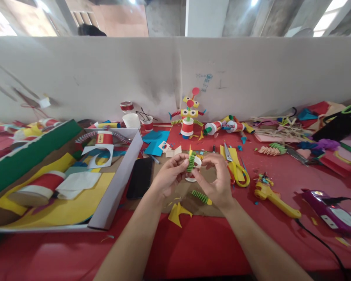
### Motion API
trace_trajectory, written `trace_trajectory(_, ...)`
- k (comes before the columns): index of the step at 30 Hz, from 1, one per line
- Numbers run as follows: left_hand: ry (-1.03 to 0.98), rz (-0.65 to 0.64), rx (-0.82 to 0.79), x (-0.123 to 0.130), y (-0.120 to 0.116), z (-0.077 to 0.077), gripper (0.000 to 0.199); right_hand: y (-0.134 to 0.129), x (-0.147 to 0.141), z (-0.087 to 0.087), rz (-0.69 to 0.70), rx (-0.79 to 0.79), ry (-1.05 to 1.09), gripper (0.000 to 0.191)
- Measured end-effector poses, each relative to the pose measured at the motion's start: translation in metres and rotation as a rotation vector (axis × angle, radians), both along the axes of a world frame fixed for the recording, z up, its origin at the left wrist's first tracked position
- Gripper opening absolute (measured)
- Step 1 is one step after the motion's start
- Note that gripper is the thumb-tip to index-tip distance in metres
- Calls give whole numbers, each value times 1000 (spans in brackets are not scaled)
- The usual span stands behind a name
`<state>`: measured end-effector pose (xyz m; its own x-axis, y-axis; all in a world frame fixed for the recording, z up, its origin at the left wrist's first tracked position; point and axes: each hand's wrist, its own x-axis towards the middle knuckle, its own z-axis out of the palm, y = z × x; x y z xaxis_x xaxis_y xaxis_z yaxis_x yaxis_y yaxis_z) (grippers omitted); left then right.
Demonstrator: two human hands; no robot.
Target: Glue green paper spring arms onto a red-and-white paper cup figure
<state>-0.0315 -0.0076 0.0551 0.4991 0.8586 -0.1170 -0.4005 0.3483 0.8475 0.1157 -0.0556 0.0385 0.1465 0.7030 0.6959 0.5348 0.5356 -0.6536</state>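
Note:
Over the brown board my left hand [173, 173] pinches a green accordion-folded paper spring [190, 163] between thumb and fingers. A yellow tip sticks up at the spring's top. My right hand [218, 177] is curled close on the other side, its thumb against the spring's lower end; its other fingertips are partly hidden. Just behind the spring is a white paper piece [197, 162], round-edged and mostly covered by the hands. A second green paper spring [200, 196] with a yellow end lies on the board below my right hand, near a yellow paper scrap [179, 214].
Left are a black phone [139, 178] and an open box [105, 203] holding paper and cup pieces. Yellow-handled scissors [238, 173], a yellow glue gun [276, 199] and a purple device [330, 210] with cords lie right. A paper-cup figure [187, 128] stands behind, before a white partition [119, 70].

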Motion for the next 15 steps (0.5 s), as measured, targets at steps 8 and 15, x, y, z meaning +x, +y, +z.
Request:
trace_trajectory(8, -5, -26, 20, -1, 0, -2, 27, 5, -2, -1, 42, -77, 71, 7)
trace_trajectory(15, -27, 103, 16, -1, 1, 0, 25, 15, 16, -8, -150, -235, 121, 17)
